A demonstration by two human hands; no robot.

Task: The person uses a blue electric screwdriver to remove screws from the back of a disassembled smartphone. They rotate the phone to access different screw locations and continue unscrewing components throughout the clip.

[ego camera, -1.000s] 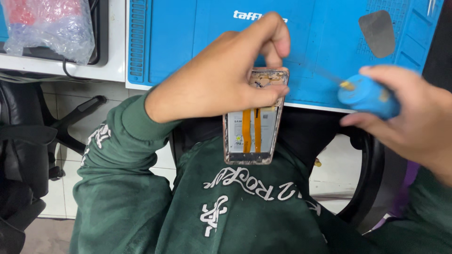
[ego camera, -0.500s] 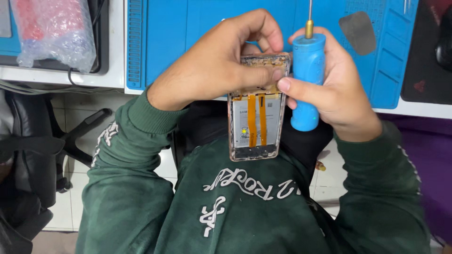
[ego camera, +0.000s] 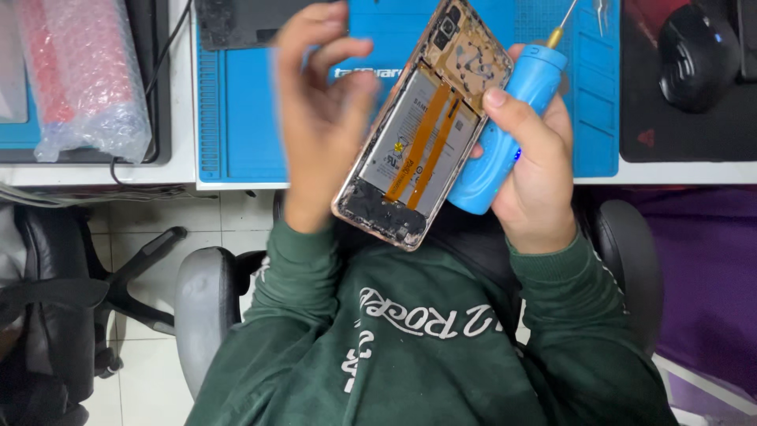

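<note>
An opened phone (ego camera: 418, 134) with its back cover off shows a grey battery, two orange ribbon cables and a dirty lower end. It is tilted, top end up to the right. My right hand (ego camera: 536, 173) is closed around a blue electric screwdriver (ego camera: 505, 134), whose metal bit points up. The phone's right edge rests against this hand and the tool. My left hand (ego camera: 319, 110) is blurred just left of the phone, fingers spread. Whether it touches the phone's edge is unclear.
A blue work mat (ego camera: 244, 102) lies on the white desk in front. A bubble-wrap bag (ego camera: 79, 79) sits at the left, a dark back cover (ego camera: 236, 20) at the top, a black mouse (ego camera: 698, 55) on a black pad at the right. Chair armrests (ego camera: 201, 308) flank my lap.
The phone has swung from upright to tilted and now leans on my right hand with the screwdriver. My left hand has come off the phone's top and opened.
</note>
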